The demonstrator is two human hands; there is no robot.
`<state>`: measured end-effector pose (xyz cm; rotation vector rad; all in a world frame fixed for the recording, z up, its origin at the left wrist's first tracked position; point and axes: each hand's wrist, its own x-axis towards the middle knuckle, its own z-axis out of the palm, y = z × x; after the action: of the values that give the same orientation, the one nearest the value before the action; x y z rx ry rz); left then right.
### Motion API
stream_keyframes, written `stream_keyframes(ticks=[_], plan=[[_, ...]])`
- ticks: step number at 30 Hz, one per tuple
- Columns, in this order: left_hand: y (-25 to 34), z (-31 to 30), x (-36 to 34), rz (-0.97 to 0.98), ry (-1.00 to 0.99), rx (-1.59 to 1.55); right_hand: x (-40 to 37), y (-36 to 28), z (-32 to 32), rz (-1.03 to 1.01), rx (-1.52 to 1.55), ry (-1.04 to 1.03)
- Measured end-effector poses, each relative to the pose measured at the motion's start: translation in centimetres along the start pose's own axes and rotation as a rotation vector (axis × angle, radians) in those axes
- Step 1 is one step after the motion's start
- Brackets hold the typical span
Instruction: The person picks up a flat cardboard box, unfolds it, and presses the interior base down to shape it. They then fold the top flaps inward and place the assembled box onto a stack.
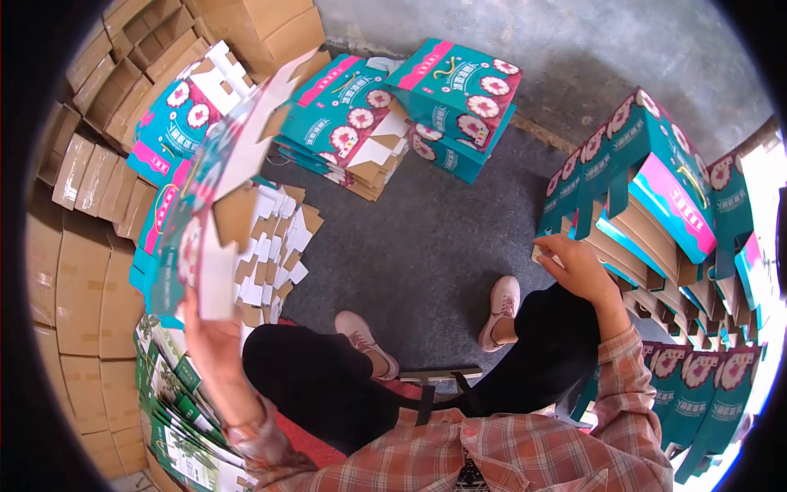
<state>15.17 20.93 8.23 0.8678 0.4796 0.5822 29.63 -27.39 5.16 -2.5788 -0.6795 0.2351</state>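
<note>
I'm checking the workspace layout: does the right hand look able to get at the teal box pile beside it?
Probably yes: the right hand is close beside the teal box pile, with nothing visibly in between.

So the bare left hand (211, 332) is out to the side, fingers pointing up and closed in a grip, a bit blurry tbh. The bare right hand (580, 269) reaches forward on the other side, palm down, fingers loosely bent, thumb spread below them. Both forearms poke out of long orange-brown plaid sleeves (625, 381), and the black-trousered legs (307, 377) are bent, knees wide.
</note>
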Motion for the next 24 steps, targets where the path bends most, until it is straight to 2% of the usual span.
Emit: stream_keyframes(ticks=[2,4,6,8,10,11,12,15,16,18,19,21,22,24], plan=[[-2.1,2.7,-4.0,-0.147,-0.037,-0.121,0.4,-0.7,-0.3,-0.057,0.059,0.019],[-6.1,3.3,-6.5,-0.269,-0.154,-0.305,1.3,-1.7,-0.4,-0.117,0.121,0.039],[-10.2,4.7,-9.2,-0.327,-0.205,-0.305,2.8,-2.7,-0.5,-0.134,0.439,0.008],[-14.2,5.3,-11.2,-0.414,-0.259,-0.307,4.2,-3.7,-0.4,0.001,0.972,-0.087],[-17.8,5.7,-12.8,-0.476,-0.226,-0.284,6.0,-3.5,0.3,0.062,1.273,-0.198],[-18.9,5.5,-13.6,-0.551,-0.212,-0.246,6.5,-3.4,0.9,0.124,1.390,-0.146],[-19.7,5.8,-14.3,-0.559,-0.215,-0.239,6.5,-2.6,1.4,0.130,1.396,-0.139],[-21.6,6.2,-16.0,-0.748,-0.263,-0.309,6.3,-1.8,2.2,0.378,1.379,-0.079],[-21.4,6.5,-16.4,-0.752,-0.263,-0.304,6.1,-1.4,2.5,0.382,1.383,-0.077],[-20.8,7.1,-17.1,-0.971,-0.320,-0.292,6.1,-0.3,3.4,0.424,1.365,-0.122],[-21.2,6.3,-17.1,-0.967,-0.320,-0.293,6.1,0.1,3.7,0.420,1.364,-0.125],[-22.0,3.6,-16.7,-1.366,-0.915,-0.196,5.9,0.6,4.5,0.480,1.336,-0.188],[-20.8,3.4,-16.2,-1.368,-0.911,-0.193,5.8,0.7,5.1,0.480,1.341,-0.190],[-16.9,3.3,-14.9,-1.223,-1.169,0.393,5.5,1.0,6.2,0.504,1.283,-0.271]])
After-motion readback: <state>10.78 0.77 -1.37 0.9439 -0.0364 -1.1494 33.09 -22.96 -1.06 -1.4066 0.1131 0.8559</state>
